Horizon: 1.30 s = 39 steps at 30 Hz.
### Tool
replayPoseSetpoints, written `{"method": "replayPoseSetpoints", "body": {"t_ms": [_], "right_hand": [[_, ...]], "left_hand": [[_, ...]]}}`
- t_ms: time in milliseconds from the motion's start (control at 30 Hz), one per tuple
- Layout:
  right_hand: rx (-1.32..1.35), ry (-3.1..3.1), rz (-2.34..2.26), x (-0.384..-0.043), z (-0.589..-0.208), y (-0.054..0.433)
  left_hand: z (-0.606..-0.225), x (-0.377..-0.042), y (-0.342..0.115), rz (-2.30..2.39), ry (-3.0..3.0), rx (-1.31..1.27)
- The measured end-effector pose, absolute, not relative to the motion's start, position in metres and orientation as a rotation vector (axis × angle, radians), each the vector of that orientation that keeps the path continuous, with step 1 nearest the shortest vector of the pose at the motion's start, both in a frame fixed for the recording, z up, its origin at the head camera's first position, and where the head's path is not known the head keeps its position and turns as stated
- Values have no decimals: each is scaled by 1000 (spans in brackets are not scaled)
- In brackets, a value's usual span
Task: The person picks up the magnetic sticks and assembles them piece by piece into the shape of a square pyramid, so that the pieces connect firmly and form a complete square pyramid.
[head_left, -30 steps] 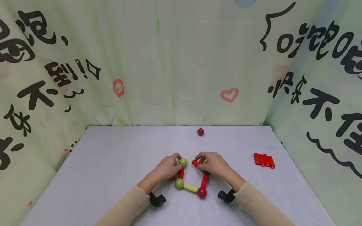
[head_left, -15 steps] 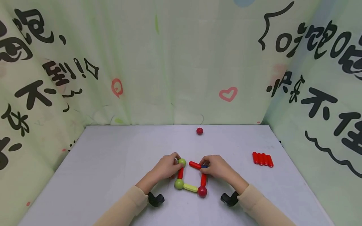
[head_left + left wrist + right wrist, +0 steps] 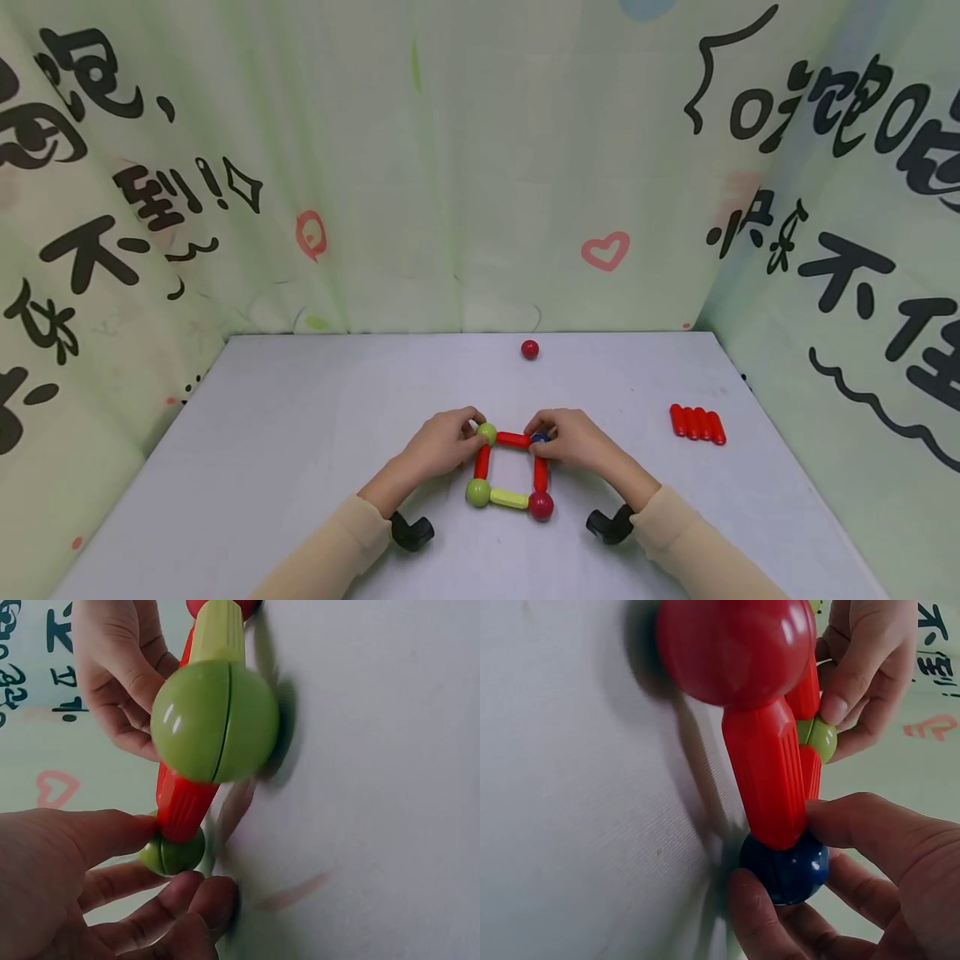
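In the lower centre of the frame, the left hand (image 3: 444,443) pinches an upper green ball (image 3: 487,432) and the right hand (image 3: 567,437) grips a blue ball (image 3: 540,437), with an upper red rod (image 3: 513,440) between them. Below, a left red rod (image 3: 482,463) runs to a lower green ball (image 3: 478,492) and a right red rod (image 3: 541,475) to a dark red ball (image 3: 541,506), a yellow-green rod (image 3: 509,498) joining these two lower corners. Four red rods (image 3: 701,423) lie side by side at the right of the white table (image 3: 337,400), and a loose red ball (image 3: 530,349) sits near its far edge, before a pale green curtain (image 3: 465,150).
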State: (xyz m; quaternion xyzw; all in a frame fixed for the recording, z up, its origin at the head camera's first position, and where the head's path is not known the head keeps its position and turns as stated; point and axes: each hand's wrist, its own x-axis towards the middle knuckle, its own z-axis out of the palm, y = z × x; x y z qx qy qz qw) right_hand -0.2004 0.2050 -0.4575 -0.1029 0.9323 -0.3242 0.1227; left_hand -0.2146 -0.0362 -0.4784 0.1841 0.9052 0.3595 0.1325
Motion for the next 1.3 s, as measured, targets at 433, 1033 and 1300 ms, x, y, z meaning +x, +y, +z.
{"method": "replayPoseSetpoints", "body": {"t_ms": [433, 1033, 1300], "right_hand": [[-294, 2832, -912, -201, -464, 198], [-79, 3019, -716, -206, -449, 247], [42, 3086, -488, -203, -438, 307]], "left_hand": [[-479, -216, -38, 1029, 2647, 568], [-483, -208, -51, 913, 2433, 820], [-482, -210, -63, 953, 2325, 913]]}}
